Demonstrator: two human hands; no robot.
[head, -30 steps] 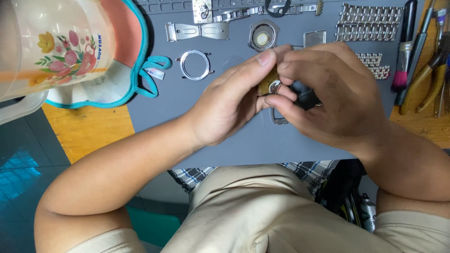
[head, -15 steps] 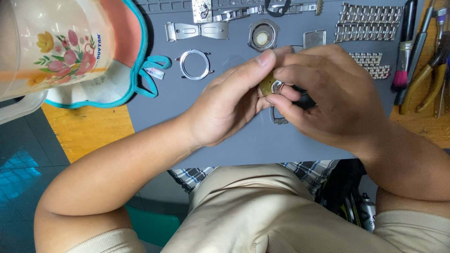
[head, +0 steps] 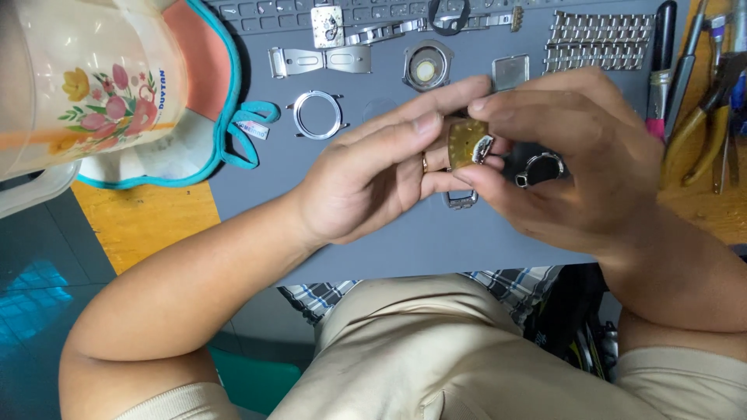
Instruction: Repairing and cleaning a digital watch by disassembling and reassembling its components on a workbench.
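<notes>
My left hand (head: 373,175) and my right hand (head: 576,163) meet over a grey work mat (head: 405,241). Between their fingertips they pinch a small gold-coloured watch dial (head: 465,142) with a bit of silver metal at its right edge. My right hand also cradles a small black tool with a silver ring (head: 541,166) under its fingers. A small silver watch case (head: 461,200) lies on the mat just below the hands, partly hidden.
On the mat lie a silver bezel ring (head: 317,114), a round watch case (head: 426,68), clasp pieces (head: 319,60), a square case (head: 510,71) and metal bracelet links (head: 599,39). Pliers and tools (head: 704,93) lie at right. A floral plastic jug (head: 85,78) stands at left.
Both hands have shifted slightly; the gold dial is turned more face-up between the fingertips and the black ringed tool shows more clearly under my right fingers.
</notes>
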